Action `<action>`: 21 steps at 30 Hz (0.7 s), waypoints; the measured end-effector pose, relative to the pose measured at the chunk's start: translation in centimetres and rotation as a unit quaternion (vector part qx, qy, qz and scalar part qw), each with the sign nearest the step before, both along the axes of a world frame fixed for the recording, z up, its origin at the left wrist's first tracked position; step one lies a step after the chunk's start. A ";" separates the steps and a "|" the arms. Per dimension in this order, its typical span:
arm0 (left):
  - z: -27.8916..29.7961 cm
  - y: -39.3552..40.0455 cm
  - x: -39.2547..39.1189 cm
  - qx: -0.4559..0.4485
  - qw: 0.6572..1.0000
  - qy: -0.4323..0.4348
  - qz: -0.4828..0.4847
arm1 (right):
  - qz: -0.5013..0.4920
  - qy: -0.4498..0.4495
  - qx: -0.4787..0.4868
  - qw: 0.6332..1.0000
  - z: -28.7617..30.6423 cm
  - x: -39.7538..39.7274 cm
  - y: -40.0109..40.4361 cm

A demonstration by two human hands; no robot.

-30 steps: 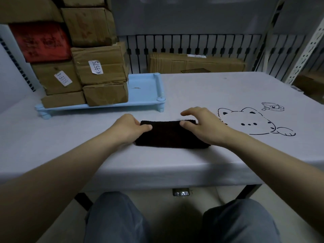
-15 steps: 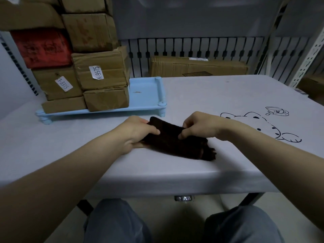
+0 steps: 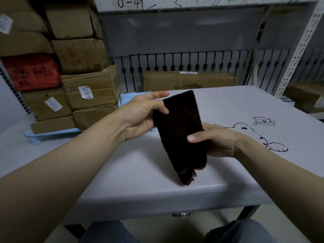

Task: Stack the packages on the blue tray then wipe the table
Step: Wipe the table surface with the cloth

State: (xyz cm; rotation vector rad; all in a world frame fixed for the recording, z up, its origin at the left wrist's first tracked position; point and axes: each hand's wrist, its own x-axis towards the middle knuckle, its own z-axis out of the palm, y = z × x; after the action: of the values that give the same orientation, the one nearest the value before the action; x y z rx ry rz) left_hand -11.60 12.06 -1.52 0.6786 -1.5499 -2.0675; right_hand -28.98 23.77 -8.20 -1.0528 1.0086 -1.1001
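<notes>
A: Hands?
B: Left hand (image 3: 140, 116) and right hand (image 3: 217, 142) both gripped the folded dark brown fuzzy cloth (image 3: 180, 134), lifted above the grey worktop (image 3: 140, 172).
A: Packages?
B: Brown cardboard packages (image 3: 91, 92) sat stacked on the light blue plastic tray (image 3: 52, 133) (far left).

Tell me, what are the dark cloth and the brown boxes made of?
The dark cloth looks like soft, fuzzy terry or microfibre: its surface is nubbly and it bends limply. The brown boxes look like matte cardboard, creased, with paper labels.
</notes>
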 end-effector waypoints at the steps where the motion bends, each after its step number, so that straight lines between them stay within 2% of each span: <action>1: -0.1 0.0 -0.2 0.013 1.000 0.009 0.003 | 0.011 -0.027 -0.003 1.000 -0.1 0.1 0.1; 3: -0.5 -0.3 -0.6 0.048 0.998 0.025 0.020 | 0.016 -0.057 0.002 0.998 0.0 0.6 0.1; 6: -1.9 -0.9 -0.8 0.072 0.995 0.018 0.071 | -0.036 -0.066 0.024 0.997 0.0 1.0 -0.3; 9: -3.9 -1.3 0.0 0.020 0.994 -0.075 0.076 | -0.088 -0.036 0.054 0.994 0.2 1.2 -0.6; 12: -5.7 -2.2 1.7 -0.022 0.978 -0.169 0.119 | -0.144 -0.006 0.074 0.987 0.7 1.2 -1.5; 17: -6.3 -4.7 4.9 -0.033 0.968 -0.190 0.160 | -0.224 -0.039 0.087 0.970 2.7 1.8 -5.7; 21: -5.8 -6.9 6.4 -0.057 0.959 -0.211 0.182 | -0.259 0.006 0.114 0.959 3.7 3.2 -11.8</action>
State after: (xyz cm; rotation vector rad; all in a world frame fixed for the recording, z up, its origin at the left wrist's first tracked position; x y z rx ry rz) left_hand -5.18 5.14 -7.35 1.3160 -1.5962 -1.6144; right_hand -25.81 11.95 -4.48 -0.6200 1.4314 -1.3549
